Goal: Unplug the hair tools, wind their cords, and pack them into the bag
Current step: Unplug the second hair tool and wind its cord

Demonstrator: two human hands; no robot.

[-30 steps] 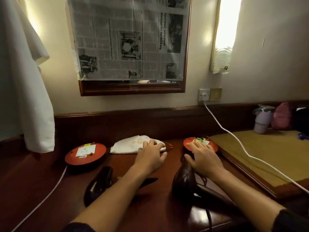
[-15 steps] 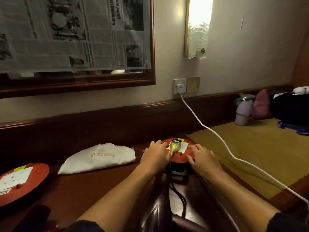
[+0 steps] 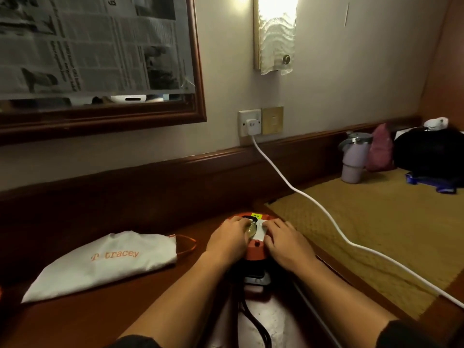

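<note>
Orange-topped extension reel point(image 3: 256, 249) sits on the wooden counter point(image 3: 105, 307), near its back edge, both hands on it. Left hand point(image 3: 227, 241) lies over the left half of the reel face, fingers curled at the yellowish plug point(image 3: 251, 228) seated in the socket plate; it appears to be gripping it, but the fingertips are hidden. Right hand point(image 3: 286, 243) rests flat on the right half, fingers fairly straight, pressing the reel down; holds nothing.

Status, judged from this view:
- Plug not yet out of the reel socket. Unplugging of this tool is the step in hand.
- Black cord point(image 3: 253, 320) runs from under the reel toward the viewer, loose, unwound. The tool it belongs to is out of view below the picture edge.
- White drawstring bag point(image 3: 105, 262), printed "tracey", lies flat on the counter to the left of the reel, well apart from the hands. It looks unfilled; nothing packed.
- White cable point(image 3: 296, 189) from the wall socket point(image 3: 249, 123) crosses the yellow mat point(image 3: 376, 222) on the right; plugged in at the wall.

Remaining: pull this plug, unplug any other tool, wind cords, load bag. Task is at an early stage.
</note>
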